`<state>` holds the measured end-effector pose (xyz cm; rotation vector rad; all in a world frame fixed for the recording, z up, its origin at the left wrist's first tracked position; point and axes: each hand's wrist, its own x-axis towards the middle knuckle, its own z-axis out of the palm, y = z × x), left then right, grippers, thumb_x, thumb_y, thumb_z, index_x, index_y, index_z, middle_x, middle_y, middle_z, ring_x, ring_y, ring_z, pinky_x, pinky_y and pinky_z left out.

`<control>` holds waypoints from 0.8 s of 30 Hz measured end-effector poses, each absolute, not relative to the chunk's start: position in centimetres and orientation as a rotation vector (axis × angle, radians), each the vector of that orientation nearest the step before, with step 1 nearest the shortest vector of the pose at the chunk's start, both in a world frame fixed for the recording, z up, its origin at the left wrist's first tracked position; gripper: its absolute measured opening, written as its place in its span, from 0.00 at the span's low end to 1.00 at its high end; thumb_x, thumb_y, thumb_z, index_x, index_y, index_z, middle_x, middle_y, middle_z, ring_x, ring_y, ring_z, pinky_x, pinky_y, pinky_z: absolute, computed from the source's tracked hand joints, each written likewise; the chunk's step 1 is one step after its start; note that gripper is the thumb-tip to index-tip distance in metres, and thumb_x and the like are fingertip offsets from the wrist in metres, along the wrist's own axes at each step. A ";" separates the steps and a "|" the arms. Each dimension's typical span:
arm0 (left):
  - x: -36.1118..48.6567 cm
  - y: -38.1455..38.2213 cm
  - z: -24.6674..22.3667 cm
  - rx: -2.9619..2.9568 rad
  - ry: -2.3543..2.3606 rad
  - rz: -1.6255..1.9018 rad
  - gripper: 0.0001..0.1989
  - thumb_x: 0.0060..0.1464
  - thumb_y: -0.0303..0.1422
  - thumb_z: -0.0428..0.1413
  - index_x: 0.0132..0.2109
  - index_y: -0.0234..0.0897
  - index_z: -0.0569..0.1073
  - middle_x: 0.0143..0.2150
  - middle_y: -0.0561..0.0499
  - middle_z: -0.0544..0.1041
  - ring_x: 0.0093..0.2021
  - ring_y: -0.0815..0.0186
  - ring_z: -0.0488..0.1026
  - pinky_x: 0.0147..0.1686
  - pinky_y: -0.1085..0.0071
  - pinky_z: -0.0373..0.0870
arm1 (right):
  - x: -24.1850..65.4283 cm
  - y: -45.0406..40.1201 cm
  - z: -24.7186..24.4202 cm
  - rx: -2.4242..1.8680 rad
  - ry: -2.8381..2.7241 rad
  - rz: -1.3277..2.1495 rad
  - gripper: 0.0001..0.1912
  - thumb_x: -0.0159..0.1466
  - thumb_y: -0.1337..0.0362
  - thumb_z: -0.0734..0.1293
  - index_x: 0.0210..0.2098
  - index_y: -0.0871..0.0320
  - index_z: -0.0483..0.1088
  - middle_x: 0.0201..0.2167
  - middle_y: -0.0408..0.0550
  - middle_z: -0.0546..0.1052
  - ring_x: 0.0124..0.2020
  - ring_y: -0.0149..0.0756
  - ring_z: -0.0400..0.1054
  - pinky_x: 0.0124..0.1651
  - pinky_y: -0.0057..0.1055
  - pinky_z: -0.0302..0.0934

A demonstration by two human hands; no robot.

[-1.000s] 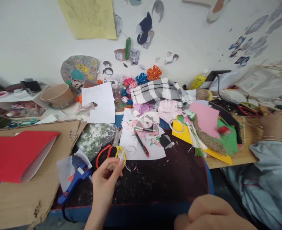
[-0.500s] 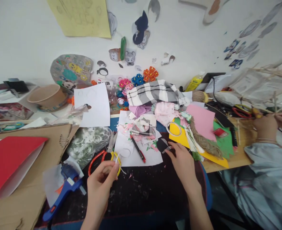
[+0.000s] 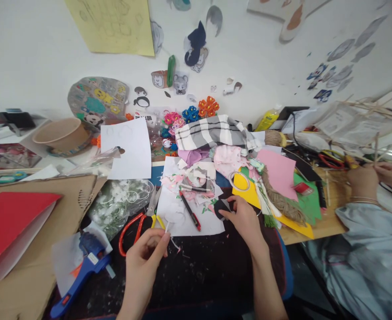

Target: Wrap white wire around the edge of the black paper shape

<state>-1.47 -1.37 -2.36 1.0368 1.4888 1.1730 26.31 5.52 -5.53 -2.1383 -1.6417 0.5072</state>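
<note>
A thin white strip (image 3: pixel 167 226) is pinched between the thumb and forefinger of the left hand (image 3: pixel 145 253), above the dark tabletop (image 3: pixel 202 280) at the near edge of a white sheet (image 3: pixel 205 227). The fingertips of the right hand (image 3: pixel 244 220) are at a black cut-out (image 3: pixel 220 208) by the sheet's right edge, thumb and forefinger on either side of it; I cannot tell whether they have closed on it. On the sheet lie pink, white and green paper scraps (image 3: pixel 199 178) and a black-and-red pen (image 3: pixel 189 211).

Just left of the sheet are scissors (image 3: pixel 152 202) with red and yellow handles, and beside them a clear plastic bag (image 3: pixel 120 204) holding white blossoms, green stems and looping white strands. Nearer the person rests a blue glue gun (image 3: pixel 89 262).

Farther left stands a round tan tub (image 3: pixel 59 135); its inner wall shows, but its bottom is hidden. Next to it a white box (image 3: pixel 36 138) carries a dark object on top and has pink pieces under clear plastic in its open lower space. To the right of the black-and-white checked cloth (image 3: pixel 212 132), a bottle (image 3: pixel 269 118) looks yellow, its contents hard to make out. At the far right, another person's hands (image 3: pixel 364 180) hold thin sticks.
</note>
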 end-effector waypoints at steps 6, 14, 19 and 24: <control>-1.1 -1.5 -2.5 1.064 1.442 1.147 0.14 0.56 0.43 0.62 0.35 0.35 0.75 0.20 0.58 0.66 0.23 0.72 0.64 0.24 0.77 0.57 | 27.4 5.2 -5.7 -2.025 -1.544 0.676 0.13 0.53 0.57 0.74 0.32 0.56 0.73 0.28 0.45 0.71 0.30 0.40 0.66 0.33 0.32 0.53; 0.1 -1.7 -1.1 0.973 1.443 1.191 0.13 0.53 0.41 0.63 0.33 0.35 0.75 0.19 0.58 0.66 0.21 0.73 0.62 0.22 0.77 0.55 | 29.4 3.9 -5.1 -1.681 -1.349 1.180 0.19 0.51 0.50 0.75 0.28 0.58 0.70 0.22 0.43 0.75 0.21 0.33 0.66 0.26 0.30 0.58; 0.2 -1.7 -0.8 0.995 1.435 1.204 0.12 0.54 0.41 0.63 0.33 0.35 0.75 0.19 0.58 0.66 0.21 0.73 0.63 0.22 0.77 0.55 | 30.1 2.2 -4.1 -1.567 -1.144 1.196 0.24 0.51 0.50 0.76 0.41 0.59 0.73 0.23 0.43 0.77 0.22 0.33 0.70 0.26 0.28 0.62; 0.7 -1.7 0.3 1.106 1.377 1.166 0.12 0.55 0.40 0.62 0.32 0.35 0.75 0.19 0.57 0.68 0.20 0.72 0.64 0.20 0.77 0.56 | 26.5 0.7 -4.0 -1.365 -0.714 1.203 0.22 0.48 0.57 0.80 0.39 0.58 0.74 0.27 0.47 0.80 0.27 0.36 0.75 0.30 0.28 0.67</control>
